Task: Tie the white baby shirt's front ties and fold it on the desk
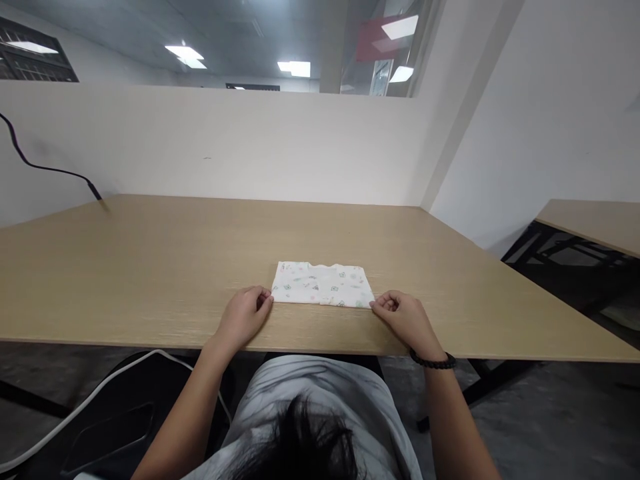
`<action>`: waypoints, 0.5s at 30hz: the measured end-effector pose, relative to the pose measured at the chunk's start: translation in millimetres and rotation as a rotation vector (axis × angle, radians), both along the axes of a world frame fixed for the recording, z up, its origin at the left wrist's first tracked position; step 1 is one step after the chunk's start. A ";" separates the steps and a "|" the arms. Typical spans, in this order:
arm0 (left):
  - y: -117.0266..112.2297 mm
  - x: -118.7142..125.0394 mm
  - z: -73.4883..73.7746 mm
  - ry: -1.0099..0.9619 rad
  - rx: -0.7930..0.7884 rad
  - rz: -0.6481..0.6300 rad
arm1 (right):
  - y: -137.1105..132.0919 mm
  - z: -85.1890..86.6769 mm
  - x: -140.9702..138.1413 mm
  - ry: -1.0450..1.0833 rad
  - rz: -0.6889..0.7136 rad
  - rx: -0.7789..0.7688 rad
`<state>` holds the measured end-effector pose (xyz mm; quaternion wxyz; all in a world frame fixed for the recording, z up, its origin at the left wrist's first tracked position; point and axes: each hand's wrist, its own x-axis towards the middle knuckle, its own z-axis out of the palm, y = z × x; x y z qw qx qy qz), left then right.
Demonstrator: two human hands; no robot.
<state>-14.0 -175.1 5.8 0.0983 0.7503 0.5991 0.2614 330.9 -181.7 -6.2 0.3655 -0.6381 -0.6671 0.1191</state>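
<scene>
My left hand (243,319) curls loosely and holds nothing, its fingertips touching one side of the folded printed cloth (323,285). My right hand (406,321), just as narrow and empty, touches the opposite corner. The cloth lies flat between them on the table (150,267), near its front edge. Lifting it would call for fingers slid underneath.
</scene>
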 end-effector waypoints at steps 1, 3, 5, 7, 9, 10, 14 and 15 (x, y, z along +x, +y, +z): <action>-2.1 1.8 1.5 0.025 0.003 0.001 | -0.1 1.9 -1.0 -0.019 -0.026 0.077; -7.4 10.3 3.9 0.096 0.049 0.020 | 1.2 7.8 -6.9 -0.068 -0.075 0.281; -11.8 24.5 5.1 0.172 0.144 0.038 | 4.9 15.4 -17.6 -0.123 -0.037 0.440; -11.6 41.0 5.4 0.238 0.221 -0.004 | 11.5 23.4 -31.9 -0.181 0.080 0.488; -3.4 55.2 6.2 0.303 0.212 -0.098 | 20.6 29.8 -47.2 -0.242 0.178 0.464; 4.0 60.5 7.2 0.334 0.176 -0.141 | 25.8 31.9 -54.5 -0.272 0.206 0.434; 46.3 68.4 12.8 0.405 -0.054 -0.227 | 46.8 27.7 -77.8 -0.395 0.209 0.187; 56.4 67.9 13.1 0.411 -0.119 -0.249 | 51.0 23.7 -81.8 -0.424 0.192 0.108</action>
